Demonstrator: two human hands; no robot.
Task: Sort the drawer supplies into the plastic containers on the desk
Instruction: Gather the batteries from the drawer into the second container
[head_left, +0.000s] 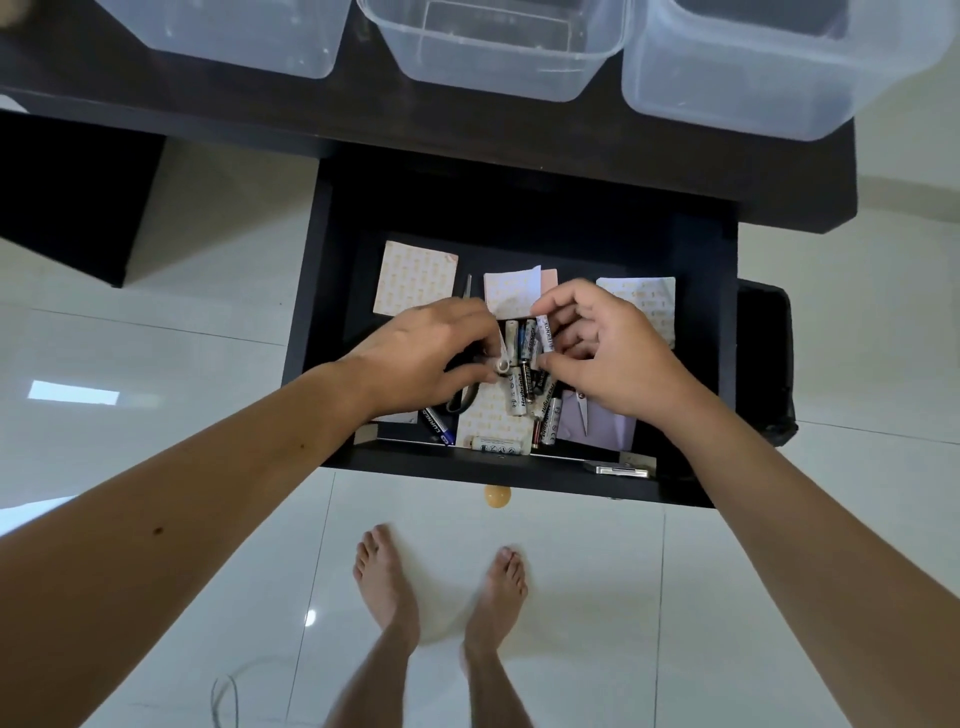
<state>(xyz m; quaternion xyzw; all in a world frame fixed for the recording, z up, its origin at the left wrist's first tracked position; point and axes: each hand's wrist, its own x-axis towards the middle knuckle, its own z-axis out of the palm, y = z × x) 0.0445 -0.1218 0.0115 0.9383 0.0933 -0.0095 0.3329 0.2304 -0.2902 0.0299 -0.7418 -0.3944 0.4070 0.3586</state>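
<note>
Over the drawer (332, 260), both hands curl, right hand (597, 348) pinching a battery (544, 332)

The 3 containers (498, 52) are cut off at the top edge; scissors (462, 400) lie half-hidden.

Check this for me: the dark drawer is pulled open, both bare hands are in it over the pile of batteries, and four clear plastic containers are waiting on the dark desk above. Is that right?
Not quite. The head view shows three clear plastic containers on the dark desk, not four. The rest holds: the dark drawer is pulled open, and the left hand and right hand are both in it over the pile of batteries.
</note>
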